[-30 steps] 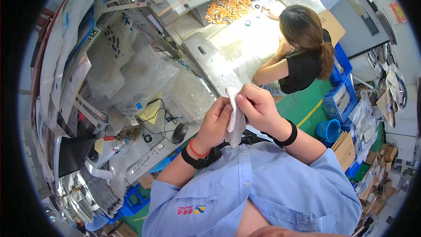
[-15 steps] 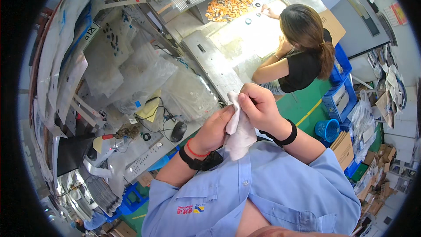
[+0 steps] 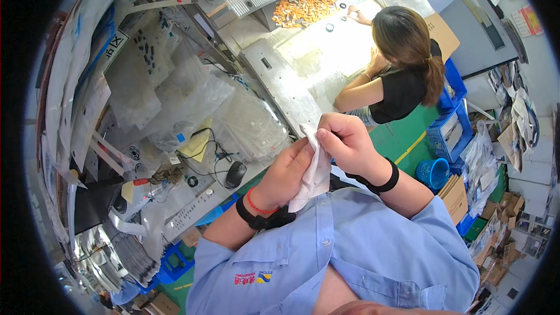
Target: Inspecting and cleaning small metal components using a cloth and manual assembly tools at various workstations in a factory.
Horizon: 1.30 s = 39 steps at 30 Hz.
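A crumpled white cloth (image 3: 315,174) is bunched between my two hands, held up in front of my chest. My left hand (image 3: 286,174) is closed on its left side, with the thumb pointing up along the folds. From the right, my right hand (image 3: 348,144) pinches the upper part of the cloth between thumb and curled fingers. The cloth's loose lower end hangs down beside my left wrist. Whether something small is wrapped inside the folds is hidden.
To the left, a cluttered workbench (image 3: 204,204) holds a black mouse (image 3: 235,174), cables and clear plastic bags (image 3: 198,102). Ahead, a co-worker (image 3: 402,61) sits at a bright table near a heap of orange pieces (image 3: 303,9). Blue crates (image 3: 449,131) and a blue basket (image 3: 433,173) stand at right.
The cloth's hanging end has swung left, toward my left wrist, and its folds have shifted. Both hands keep their grip in nearly the same place.
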Tool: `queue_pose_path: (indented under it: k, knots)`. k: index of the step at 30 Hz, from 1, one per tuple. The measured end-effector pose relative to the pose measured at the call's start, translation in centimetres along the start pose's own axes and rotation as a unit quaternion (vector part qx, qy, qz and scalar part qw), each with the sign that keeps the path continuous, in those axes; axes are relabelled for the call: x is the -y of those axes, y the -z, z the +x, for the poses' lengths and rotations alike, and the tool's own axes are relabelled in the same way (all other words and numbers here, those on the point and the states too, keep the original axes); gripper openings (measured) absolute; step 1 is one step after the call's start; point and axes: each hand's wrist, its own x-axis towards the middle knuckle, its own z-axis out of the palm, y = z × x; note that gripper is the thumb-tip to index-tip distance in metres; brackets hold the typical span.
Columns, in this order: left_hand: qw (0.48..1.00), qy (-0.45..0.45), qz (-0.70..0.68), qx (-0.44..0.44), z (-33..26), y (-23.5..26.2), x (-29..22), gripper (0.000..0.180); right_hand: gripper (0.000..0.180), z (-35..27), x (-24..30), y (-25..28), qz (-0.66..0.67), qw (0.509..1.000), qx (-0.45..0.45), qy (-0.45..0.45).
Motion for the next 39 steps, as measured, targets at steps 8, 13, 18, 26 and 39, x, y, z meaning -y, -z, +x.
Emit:
queue_pose_path:
  k: [8,13,18,26,39]
  knots:
    - [0.989,-0.056,0.140,-0.005,-0.7,-0.3,-0.4,0.037,0.021,0.1,1.4,0.1,0.011,1.000,0.023,0.005]
    - [0.976,-0.065,0.209,-0.003,-0.8,-0.8,-1.7,0.032,0.018,0.8,2.5,1.5,-0.063,0.994,0.077,0.033]
    - [0.966,-0.048,0.252,0.030,-1.2,-0.1,-2.4,0.029,0.011,1.1,4.4,2.7,-0.132,0.976,0.159,0.062]
    - [0.965,0.052,0.241,0.093,-2.7,0.2,-2.4,0.028,0.009,0.0,5.2,2.7,-0.152,0.956,0.250,0.029]
    - [0.881,-0.005,0.452,0.138,-3.5,0.8,0.0,0.023,0.007,-3.5,2.0,2.0,-0.196,0.929,0.310,0.052]
